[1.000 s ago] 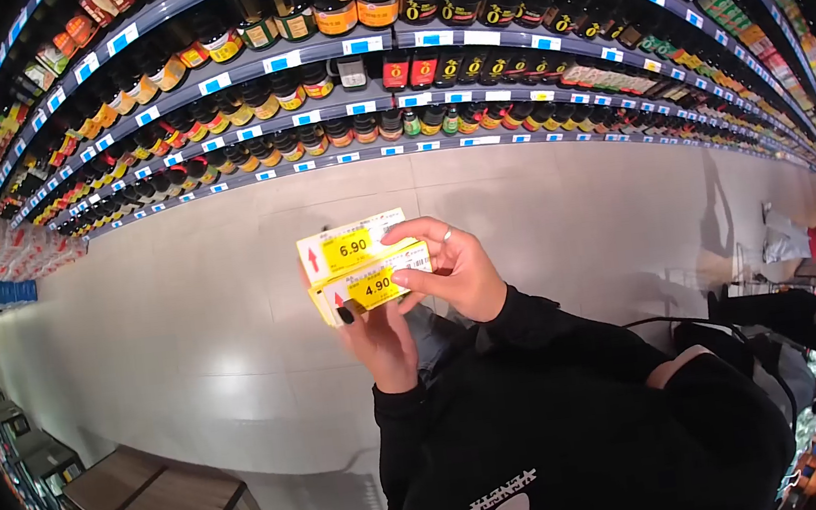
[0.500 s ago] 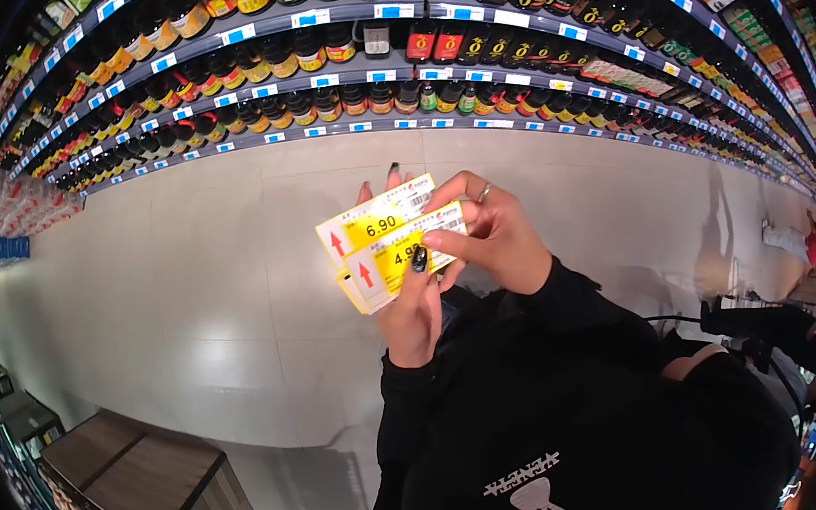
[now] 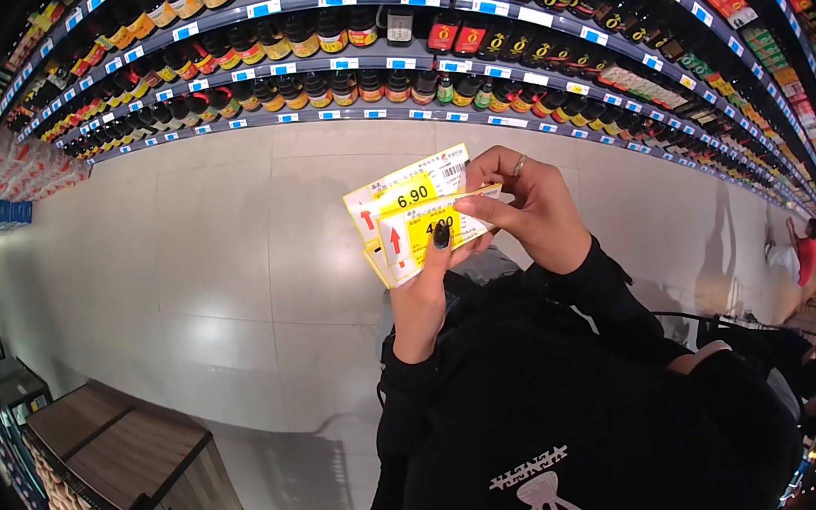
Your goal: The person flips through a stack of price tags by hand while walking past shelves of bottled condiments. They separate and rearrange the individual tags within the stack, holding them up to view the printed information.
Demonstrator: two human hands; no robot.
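Several yellow-and-white price cards are fanned in front of me. The front card (image 3: pixel 422 241) has a red arrow and a partly covered price; behind it another card (image 3: pixel 402 198) reads 6.90. My left hand (image 3: pixel 421 304) holds the stack from below, its dark-nailed thumb pressed on the front card and its other fingers hidden behind. My right hand (image 3: pixel 533 205), with a ring on one finger, pinches the right end of the front card between thumb and fingers. More card edges show at the lower left of the stack.
Long shelves of bottles and jars (image 3: pixel 332 32) with price-tag rails curve across the top. A wooden cabinet (image 3: pixel 139 452) stands at the lower left. Red-and-white packages (image 3: pixel 11 169) are at the far left. A person in red (image 3: pixel 808 255) is at the far right.
Both hands and the cards have shifted right and slightly up in view. The front card's right end is now tilted, showing more of the card behind it.
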